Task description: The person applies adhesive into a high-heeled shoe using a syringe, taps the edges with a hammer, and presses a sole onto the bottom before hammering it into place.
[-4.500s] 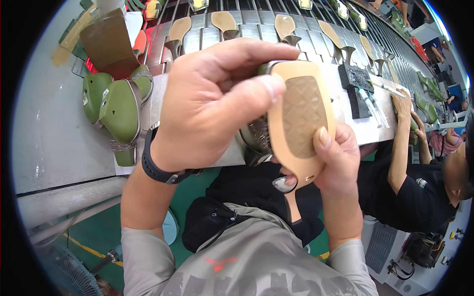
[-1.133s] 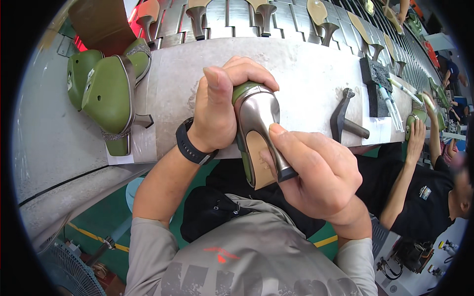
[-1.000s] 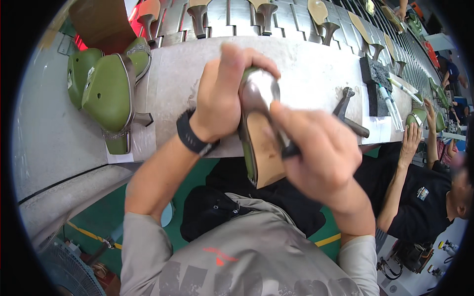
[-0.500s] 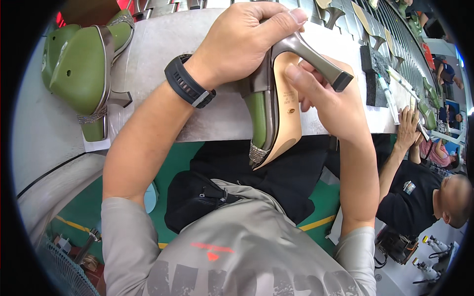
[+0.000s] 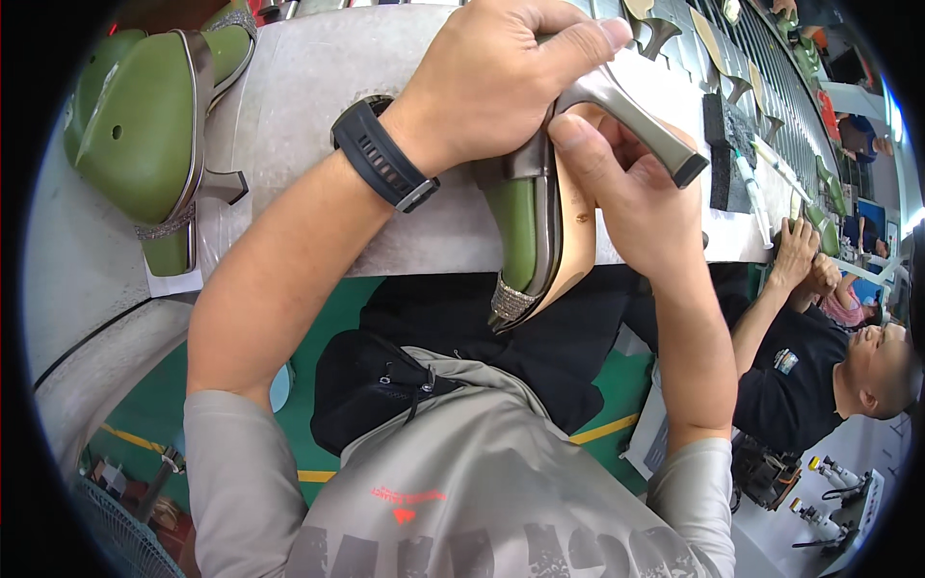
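Observation:
My left hand (image 5: 496, 82) wraps round the back of a high-heeled shoe (image 5: 548, 226), its thumb lying over the top of the heel. Grey-brown and glossy, the heel (image 5: 647, 130) points to the right with a dark tip. My right hand (image 5: 641, 197) is closed on the shoe from the right, thumb pressed at the sole below the heel, other fingers partly hidden behind it. A green last (image 5: 517, 236) fills the shoe. The sole (image 5: 578, 236) is beige, and a sparkling band (image 5: 513, 299) crosses the toe, which points down towards me.
More green lasts with shoe parts (image 5: 145, 125) stand on the left of the pale worktable (image 5: 299, 77). A black block (image 5: 727, 144) and a white tube-like tool (image 5: 754, 197) lie at the right. Heels and soles rest on the slatted conveyor (image 5: 771, 77). A co-worker's hands (image 5: 798, 255) are farther right.
Both hands and the shoe have shifted slightly right, and the shoe has turned so less of its sole shows. My right thumb has moved up towards the heel. The co-worker's head has turned.

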The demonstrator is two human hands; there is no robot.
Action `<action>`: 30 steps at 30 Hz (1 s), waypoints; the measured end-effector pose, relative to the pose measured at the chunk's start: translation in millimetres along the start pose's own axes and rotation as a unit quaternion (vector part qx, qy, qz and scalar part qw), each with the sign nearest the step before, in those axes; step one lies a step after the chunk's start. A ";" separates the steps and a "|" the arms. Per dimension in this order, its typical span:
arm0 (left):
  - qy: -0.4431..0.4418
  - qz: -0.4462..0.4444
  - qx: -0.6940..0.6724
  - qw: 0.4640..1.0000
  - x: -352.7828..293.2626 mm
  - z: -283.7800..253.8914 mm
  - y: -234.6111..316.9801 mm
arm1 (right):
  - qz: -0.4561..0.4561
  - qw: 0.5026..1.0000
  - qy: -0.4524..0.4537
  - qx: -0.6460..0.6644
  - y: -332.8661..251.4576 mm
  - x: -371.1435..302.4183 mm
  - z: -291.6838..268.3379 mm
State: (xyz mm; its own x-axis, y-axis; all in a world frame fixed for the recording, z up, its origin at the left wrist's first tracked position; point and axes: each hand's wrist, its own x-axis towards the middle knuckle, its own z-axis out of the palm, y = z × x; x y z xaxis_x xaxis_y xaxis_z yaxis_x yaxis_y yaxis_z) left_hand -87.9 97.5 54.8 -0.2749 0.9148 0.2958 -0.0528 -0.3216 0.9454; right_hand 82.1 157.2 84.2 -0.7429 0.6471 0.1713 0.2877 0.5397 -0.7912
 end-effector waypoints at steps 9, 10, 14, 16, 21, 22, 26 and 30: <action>0.036 0.037 0.022 0.998 -2.1 2.9 1.4 | 0.132 0.976 -0.165 0.049 -9.9 -4.6 -26.1; 0.042 0.048 0.023 0.998 -2.5 2.7 1.5 | 0.133 0.976 -0.165 0.048 -10.6 -4.7 -25.3; 0.046 -0.006 0.067 0.997 1.9 4.9 2.4 | 0.123 0.983 -0.128 0.036 -18.3 -6.5 -18.7; 0.044 0.016 0.056 0.997 0.7 5.0 1.3 | 0.127 0.985 -0.113 0.027 -17.9 -6.0 -16.4; 0.035 0.034 0.061 0.997 2.5 4.8 0.0 | 0.101 0.992 -0.031 0.070 -6.6 10.5 -7.4; 0.028 0.020 0.048 0.998 3.3 3.8 -1.0 | 0.081 0.996 -0.036 0.024 -6.8 11.8 -8.8; 0.026 0.020 0.034 0.999 1.2 1.1 -2.6 | 0.134 0.982 -0.029 0.131 7.6 -7.5 -5.8; 0.024 -0.009 0.044 0.999 4.7 5.9 -1.6 | 0.141 0.973 -0.106 0.148 1.4 -36.6 -20.7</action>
State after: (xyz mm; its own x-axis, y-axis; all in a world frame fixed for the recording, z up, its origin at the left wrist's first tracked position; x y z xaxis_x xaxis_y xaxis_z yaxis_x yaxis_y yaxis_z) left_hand -83.4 103.7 55.4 -0.3201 0.9068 0.2742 0.0255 -0.2811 0.9593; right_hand 122.2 145.4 89.0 -0.7768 0.6040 -0.1784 0.3355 0.1572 -0.9288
